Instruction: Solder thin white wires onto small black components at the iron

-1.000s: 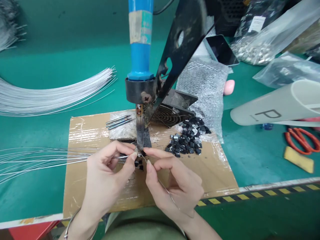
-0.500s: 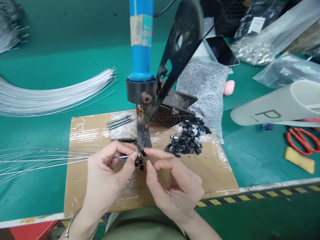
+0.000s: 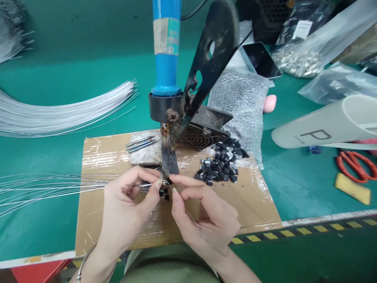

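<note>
A blue-handled soldering iron (image 3: pixel 167 70) hangs upright in a black bracket (image 3: pixel 218 43), its tip pointing down between my hands. My left hand (image 3: pixel 132 208) pinches the end of a thin white wire beside the iron's tip. Thin solder wire (image 3: pixel 193 220) runs through my right hand (image 3: pixel 206 214), with its end near the tip and the rest trailing across the palm. Small black parts (image 3: pixel 165 194) lie just below the fingertips. More white wires (image 3: pixel 59 184) stretch left from my left hand. The exact joint at the tip is partly hidden by fingers.
The cardboard sheet (image 3: pixel 250 204) lies under my hands. Black pieces (image 3: pixel 220 165) are piled right of a fan (image 3: pixel 200 135). A white wire bundle (image 3: pixel 73 116) lies left. Bubble wrap (image 3: pixel 238 102), a grey cup (image 3: pixel 321 125), red-handled scissors (image 3: pixel 353 165) and a yellow sponge (image 3: pixel 352 188) are to the right.
My right thumb has shifted very slightly left. Otherwise both hands and the iron hold the same positions.
</note>
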Available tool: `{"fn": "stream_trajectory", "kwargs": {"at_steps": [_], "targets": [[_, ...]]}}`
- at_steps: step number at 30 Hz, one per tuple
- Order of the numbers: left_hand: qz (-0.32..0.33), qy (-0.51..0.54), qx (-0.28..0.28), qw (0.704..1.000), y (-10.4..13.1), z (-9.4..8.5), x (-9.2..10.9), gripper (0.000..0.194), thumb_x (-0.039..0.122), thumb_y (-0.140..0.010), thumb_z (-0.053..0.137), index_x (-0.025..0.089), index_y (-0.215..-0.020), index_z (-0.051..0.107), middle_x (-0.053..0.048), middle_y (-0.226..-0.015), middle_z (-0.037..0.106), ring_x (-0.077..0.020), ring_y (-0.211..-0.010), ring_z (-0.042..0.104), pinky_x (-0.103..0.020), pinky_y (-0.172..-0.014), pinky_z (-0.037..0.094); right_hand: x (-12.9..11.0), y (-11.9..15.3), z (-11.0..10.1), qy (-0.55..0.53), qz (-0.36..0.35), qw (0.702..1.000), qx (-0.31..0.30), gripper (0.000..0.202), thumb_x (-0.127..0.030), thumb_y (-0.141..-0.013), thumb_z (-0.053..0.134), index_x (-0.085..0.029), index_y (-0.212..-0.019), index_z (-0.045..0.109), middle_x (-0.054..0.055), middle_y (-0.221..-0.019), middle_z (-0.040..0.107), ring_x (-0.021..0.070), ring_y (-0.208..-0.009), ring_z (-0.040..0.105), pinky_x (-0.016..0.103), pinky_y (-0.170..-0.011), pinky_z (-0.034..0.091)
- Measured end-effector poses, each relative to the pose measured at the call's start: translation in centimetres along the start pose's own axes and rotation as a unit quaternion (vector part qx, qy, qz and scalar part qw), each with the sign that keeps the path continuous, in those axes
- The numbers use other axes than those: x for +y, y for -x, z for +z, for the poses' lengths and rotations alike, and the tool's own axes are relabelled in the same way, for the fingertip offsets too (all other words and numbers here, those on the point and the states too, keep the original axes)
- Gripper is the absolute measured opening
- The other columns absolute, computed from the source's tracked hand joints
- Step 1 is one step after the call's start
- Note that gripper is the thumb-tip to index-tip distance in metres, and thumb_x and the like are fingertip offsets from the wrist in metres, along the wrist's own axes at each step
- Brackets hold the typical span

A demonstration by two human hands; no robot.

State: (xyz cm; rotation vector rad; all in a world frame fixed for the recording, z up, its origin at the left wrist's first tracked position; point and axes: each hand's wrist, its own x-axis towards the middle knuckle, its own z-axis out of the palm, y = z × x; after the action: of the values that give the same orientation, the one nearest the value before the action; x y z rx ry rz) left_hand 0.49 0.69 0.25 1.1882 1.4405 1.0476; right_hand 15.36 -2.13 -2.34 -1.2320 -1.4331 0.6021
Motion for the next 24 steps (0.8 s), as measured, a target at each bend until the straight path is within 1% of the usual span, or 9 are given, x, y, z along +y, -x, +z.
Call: {"fn": "stream_trajectory", "kwargs": {"at_steps": [3,5,8,15,20,24], "targets": [[0.002,0.0,0.001,1.0,0.07,-0.02,-0.02,0.019,0.008,-0.084,0.078,0.025,-0.077,0.076,0.006,-0.086,0.081,-0.0074,-0.083,0.077,-0.008,-0.075,0.056,0.01,-0.03,0.06,0.001,-0.004,1.0,0.003,0.022,-0.001,-0.089,0.069,-0.022,-0.09,0.064,0.008,-0.094,0.085,0.0222,-0.087,0.085,0.03,-0.079,0.071],[0.003,0.001,-0.001,1.0,0.14,-0.08,-0.03,0.019,0.008,-0.085,0.077,0.025,-0.077,0.075,0.007,-0.086,0.081,-0.0071,-0.083,0.076,-0.008,-0.075,0.056,0.01,0.02,0.1,0.003,-0.006,1.0,0.006,0.021,-0.002,-0.089,0.069,-0.022,-0.09,0.065,0.009,-0.098,0.086,0.0223,-0.086,0.085,0.031,-0.079,0.071],[0.004,0.0,-0.002,1.0,0.21,-0.15,-0.01,0.019,0.008,-0.086,0.077,0.025,-0.079,0.075,0.007,-0.088,0.081,-0.0073,-0.084,0.076,-0.009,-0.076,0.056,0.01,0.13,0.12,-0.002,-0.004,1.0,0.007,0.021,-0.002,-0.088,0.07,-0.022,-0.089,0.065,0.01,-0.103,0.086,0.023,-0.089,0.085,0.031,-0.08,0.071],[-0.004,-0.006,-0.007,1.0,0.05,-0.06,-0.13,0.018,0.008,-0.085,0.077,0.024,-0.078,0.075,0.006,-0.085,0.08,-0.0077,-0.081,0.074,-0.01,-0.073,0.055,0.1,0.15,0.05,-0.006,-0.004,1.0,0.008,0.02,-0.001,-0.088,0.07,-0.021,-0.089,0.065,0.008,-0.094,0.085,0.0222,-0.088,0.086,0.029,-0.081,0.07],[-0.006,0.004,-0.007,1.0,0.16,-0.11,-0.15,0.019,0.007,-0.085,0.077,0.025,-0.078,0.075,0.006,-0.086,0.08,-0.0086,-0.083,0.075,-0.011,-0.075,0.056,0.04,0.12,0.04,-0.002,0.008,1.0,0.004,0.021,-0.002,-0.089,0.07,-0.022,-0.089,0.065,0.007,-0.096,0.086,0.0224,-0.086,0.085,0.03,-0.079,0.071],[-0.005,0.0,-0.005,1.0,0.13,-0.05,-0.12,0.019,0.008,-0.085,0.077,0.025,-0.078,0.076,0.005,-0.086,0.08,-0.0094,-0.083,0.075,-0.011,-0.074,0.056,-0.01,0.19,0.07,0.001,0.009,1.0,0.007,0.021,-0.002,-0.089,0.071,-0.023,-0.089,0.065,0.008,-0.101,0.086,0.0224,-0.085,0.085,0.032,-0.079,0.071]]}}
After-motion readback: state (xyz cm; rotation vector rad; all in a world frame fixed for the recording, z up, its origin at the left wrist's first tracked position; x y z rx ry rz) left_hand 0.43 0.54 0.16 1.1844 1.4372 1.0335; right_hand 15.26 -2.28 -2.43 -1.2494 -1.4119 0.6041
